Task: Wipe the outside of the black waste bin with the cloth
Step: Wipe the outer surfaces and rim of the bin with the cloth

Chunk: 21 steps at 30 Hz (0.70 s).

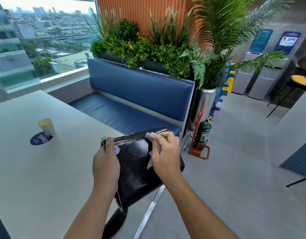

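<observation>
Left hand (pixel 105 159) grips the glossy black waste bin (pixel 136 171) by its rim, right hand (pixel 164 152) clutches the crumpled white cloth (pixel 151 136); hard wiping could wrench the bin loose.

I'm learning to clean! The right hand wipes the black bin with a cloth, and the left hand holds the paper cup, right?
Not quite. The head view shows the left hand gripping the rim of the black bin; the paper cup stands untouched on the table. The right hand does wipe the bin with the cloth.
</observation>
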Motion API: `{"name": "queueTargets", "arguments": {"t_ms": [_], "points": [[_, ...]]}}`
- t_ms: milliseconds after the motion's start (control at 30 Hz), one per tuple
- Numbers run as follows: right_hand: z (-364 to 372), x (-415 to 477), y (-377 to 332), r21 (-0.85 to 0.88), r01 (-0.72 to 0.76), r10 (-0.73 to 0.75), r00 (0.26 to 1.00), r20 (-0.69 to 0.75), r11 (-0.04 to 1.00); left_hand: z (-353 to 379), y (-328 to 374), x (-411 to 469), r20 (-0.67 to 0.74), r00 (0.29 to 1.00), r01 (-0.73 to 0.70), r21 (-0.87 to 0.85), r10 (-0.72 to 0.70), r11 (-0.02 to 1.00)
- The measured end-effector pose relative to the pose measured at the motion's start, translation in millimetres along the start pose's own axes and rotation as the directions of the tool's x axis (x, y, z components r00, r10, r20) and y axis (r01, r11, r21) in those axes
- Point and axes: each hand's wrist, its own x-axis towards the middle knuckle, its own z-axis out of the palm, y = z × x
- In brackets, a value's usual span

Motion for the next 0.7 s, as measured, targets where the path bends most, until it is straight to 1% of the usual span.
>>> {"name": "queueTargets", "arguments": {"t_ms": [67,167,233,300,367,433,467,600,667,700], "points": [[1.3,-4.5,-9.9,0.027,0.018,-0.018,1.000,-0.015,0.999,8.1,4.2,-1.2,0.021,1.000,-0.017,0.013,0.017,1.000],[8.3,-25.1,-29.8,0.098,0.131,-0.134,0.991,0.026,0.987,17.6,12.5,-0.3,0.037,0.998,-0.056,0.031,0.055,0.998],[6.3,-19.7,-27.6,0.114,0.166,-0.171,0.985,0.029,0.979,18.3,16.0,2.1,0.043,0.997,-0.065,0.034,0.064,0.997],[-1.8,0.8,-13.2,0.074,0.128,-0.128,0.992,-0.011,0.989,13.8,18.6,5.5,0.040,0.997,-0.065,0.021,0.064,0.998],[-15.1,21.5,3.3,0.022,0.032,-0.031,0.998,-0.058,0.999,10.0,20.5,8.2,0.044,0.997,-0.069,0.017,0.068,0.997],[-22.5,28.1,6.9,0.027,-0.035,0.037,0.996,-0.079,0.999,11.5,25.2,6.5,0.048,0.995,-0.093,0.025,0.092,0.995],[-21.7,24.4,0.8,0.040,-0.031,0.034,0.996,-0.079,0.999,14.0,27.0,5.0,0.046,0.993,-0.106,0.033,0.105,0.994],[-2.9,-10.9,-38.1,0.130,0.125,-0.121,0.992,-0.034,0.984,25.5,34.1,-1.6,0.059,0.986,-0.157,0.083,0.153,0.984],[-2.5,-7.6,-38.0,0.137,0.157,-0.154,0.988,-0.030,0.978,24.8,31.8,-0.9,0.069,0.986,-0.154,0.086,0.148,0.984],[-5.4,1.6,-31.3,0.125,0.150,-0.147,0.988,-0.039,0.981,21.7,30.4,0.0,0.064,0.987,-0.150,0.076,0.145,0.986]]}}
